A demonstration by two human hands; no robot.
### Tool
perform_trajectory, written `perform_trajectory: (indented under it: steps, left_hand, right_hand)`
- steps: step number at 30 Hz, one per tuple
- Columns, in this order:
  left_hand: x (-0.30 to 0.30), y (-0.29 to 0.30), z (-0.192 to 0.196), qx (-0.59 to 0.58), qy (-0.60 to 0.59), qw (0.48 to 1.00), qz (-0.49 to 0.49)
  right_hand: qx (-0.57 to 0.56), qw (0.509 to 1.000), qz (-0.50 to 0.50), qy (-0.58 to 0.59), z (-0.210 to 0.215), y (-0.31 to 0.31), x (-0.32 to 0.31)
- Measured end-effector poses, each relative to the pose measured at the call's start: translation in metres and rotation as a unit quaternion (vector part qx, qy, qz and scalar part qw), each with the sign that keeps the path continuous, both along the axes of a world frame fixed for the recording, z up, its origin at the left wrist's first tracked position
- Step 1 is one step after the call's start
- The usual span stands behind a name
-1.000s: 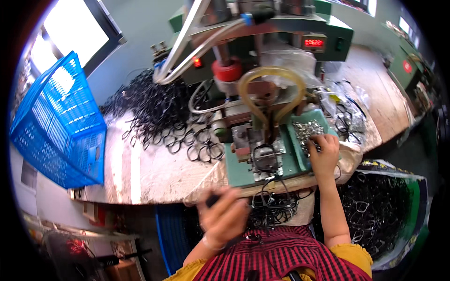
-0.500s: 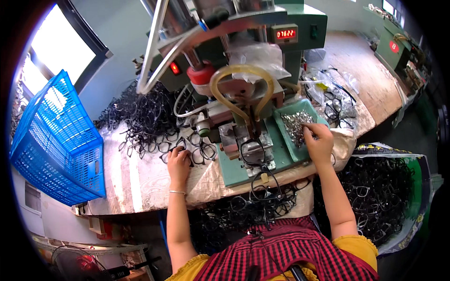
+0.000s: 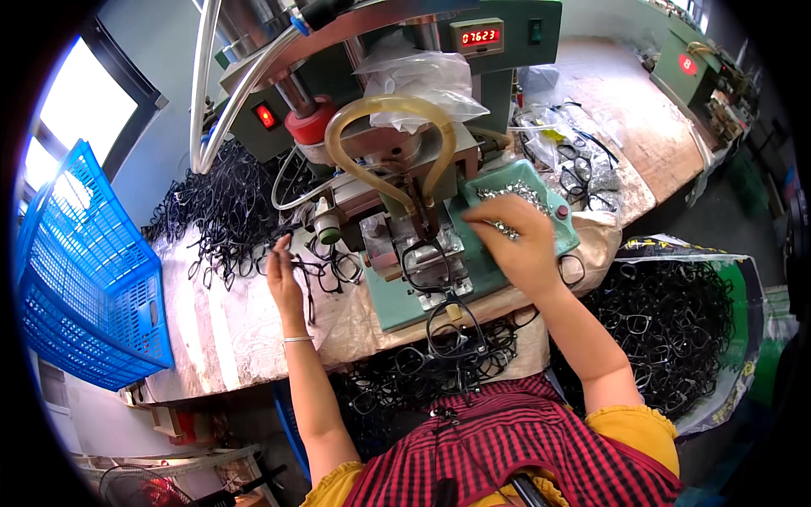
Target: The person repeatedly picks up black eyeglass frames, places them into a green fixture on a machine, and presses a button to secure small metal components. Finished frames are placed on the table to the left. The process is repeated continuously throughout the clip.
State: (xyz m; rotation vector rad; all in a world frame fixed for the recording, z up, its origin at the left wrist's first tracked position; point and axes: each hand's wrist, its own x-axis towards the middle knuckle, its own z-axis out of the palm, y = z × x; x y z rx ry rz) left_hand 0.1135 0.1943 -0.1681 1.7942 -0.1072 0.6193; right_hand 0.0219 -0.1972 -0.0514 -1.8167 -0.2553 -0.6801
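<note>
My left hand (image 3: 285,283) is pinched on a black eyeglass frame (image 3: 309,296) over the cloth-covered table, left of the green press (image 3: 393,314). My right hand (image 3: 522,243) is slightly blurred, above the near edge of a green tray (image 3: 564,221) of small silvery metal parts (image 3: 515,196). Its thumb and forefinger come together, pointing at the press; anything between them is too small to make out. Another black frame (image 3: 428,264) sits at the metal fixture (image 3: 439,275) under the yellowish looped hose (image 3: 390,103). One more dark frame (image 3: 456,336) hangs below the fixture at the table's front edge.
A large heap of black frames (image 3: 224,198) lies behind my left hand. A blue plastic basket (image 3: 93,279) stands at the far left. To my right, a big sack (image 3: 667,329) is full of frames. Plastic bags and frames (image 3: 574,160) lie beyond the tray.
My right hand has lifted out of the metal parts and moved left toward the press. The left hand has raised a frame from the table. The view has shifted, and the red counter display has changed.
</note>
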Motion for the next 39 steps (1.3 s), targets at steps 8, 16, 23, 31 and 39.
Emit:
perform_trajectory:
  steps: [8,16,23,31,39]
  left_hand:
    - [-0.002,-0.001,0.029,-0.237,-0.011,0.971,0.038]
    - [-0.104,-0.123,0.148,-0.445,0.102,0.889,-0.006]
    - [-0.139,-0.205,0.145,-0.495,0.379,0.614,-0.484]
    - [-0.122,-0.215,0.121,-0.533,0.395,0.570,-0.484]
    - [-0.138,-0.170,0.119,-0.277,0.365,0.611,-0.645]
  right_hand:
    - [0.184,0.978,0.056,0.083,-0.014,0.035,0.012]
    - [0.327,0.922,0.134,0.156,0.021,0.049,-0.006]
    - [-0.155,0.987,-0.016,0.022,-0.011,-0.012,0.018]
    - [-0.282,0.937,-0.201,0.043,-0.081,-0.066,0.028]
    - [-0.133,0.975,-0.179,0.011,-0.071,-0.060,0.030]
